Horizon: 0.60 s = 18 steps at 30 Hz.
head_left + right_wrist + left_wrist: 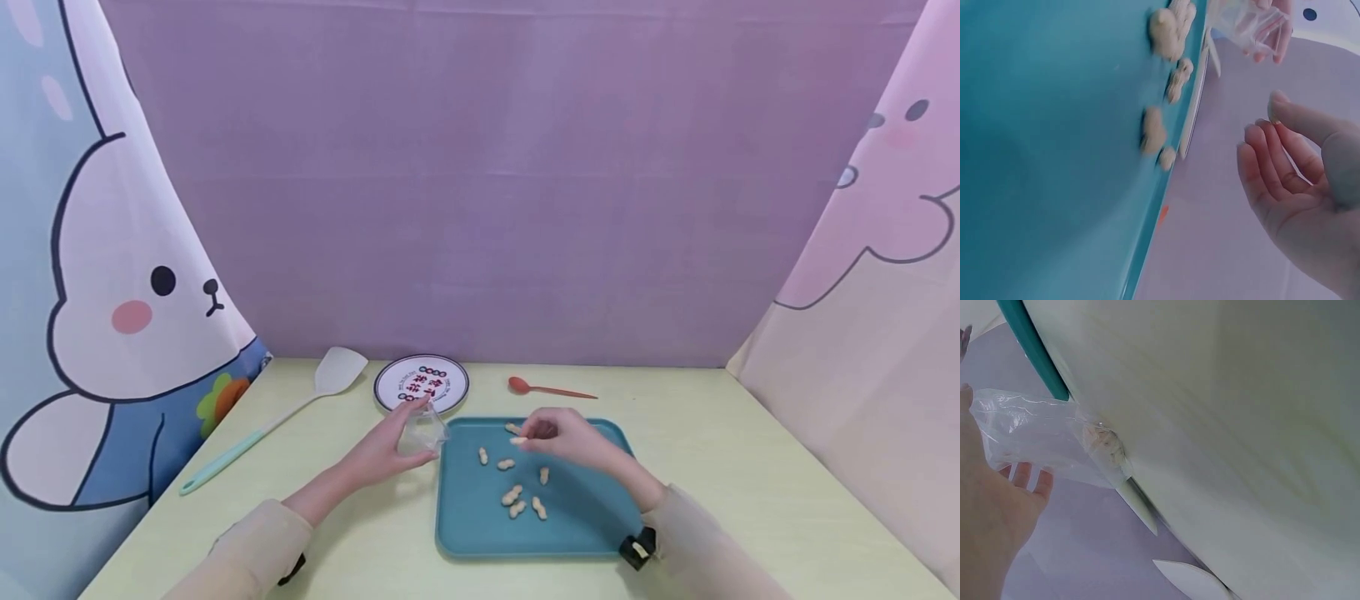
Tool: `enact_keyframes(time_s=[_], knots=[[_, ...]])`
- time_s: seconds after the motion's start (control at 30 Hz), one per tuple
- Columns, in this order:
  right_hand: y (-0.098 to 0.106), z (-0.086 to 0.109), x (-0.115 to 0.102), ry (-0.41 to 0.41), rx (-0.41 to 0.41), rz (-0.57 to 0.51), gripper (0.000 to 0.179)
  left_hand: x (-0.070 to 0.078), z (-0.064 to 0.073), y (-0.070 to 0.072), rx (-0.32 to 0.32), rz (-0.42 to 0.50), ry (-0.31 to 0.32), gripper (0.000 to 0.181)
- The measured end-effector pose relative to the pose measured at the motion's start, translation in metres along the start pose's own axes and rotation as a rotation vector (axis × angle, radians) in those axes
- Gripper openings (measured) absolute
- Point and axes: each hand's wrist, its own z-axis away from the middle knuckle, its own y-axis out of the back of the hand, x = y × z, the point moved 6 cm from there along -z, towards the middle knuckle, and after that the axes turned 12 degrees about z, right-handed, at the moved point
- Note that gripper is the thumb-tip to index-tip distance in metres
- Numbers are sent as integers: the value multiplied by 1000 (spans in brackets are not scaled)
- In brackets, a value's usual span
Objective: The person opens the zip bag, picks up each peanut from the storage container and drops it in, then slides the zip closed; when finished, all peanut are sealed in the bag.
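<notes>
Teal tray (570, 533) center of table, peanuts (517, 498) scattered on it. Left hand (386, 450) gripping clear plastic bag (423, 432) at tray's left edge. Right hand (558, 437) over tray's far side, pinching one peanut (519, 440).

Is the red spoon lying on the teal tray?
No, the red spoon lies on the table, behind the teal tray and apart from it.
</notes>
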Motion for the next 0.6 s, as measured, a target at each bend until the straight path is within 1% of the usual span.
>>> enact_keyframes(time_s=[0.13,0.27,0.43,0.6], knots=[[-5,-16,-11,35,22,-36,15,1,0,0,6,-1,-13,81],[-9,-30,-24,44,55,-35,16,1,0,0,6,-9,-21,81],[-14,-48,-41,74,97,-38,18,1,0,0,7,17,-22,81],[-25,-63,-56,100,103,-36,20,0,1,1,10,16,-13,82]])
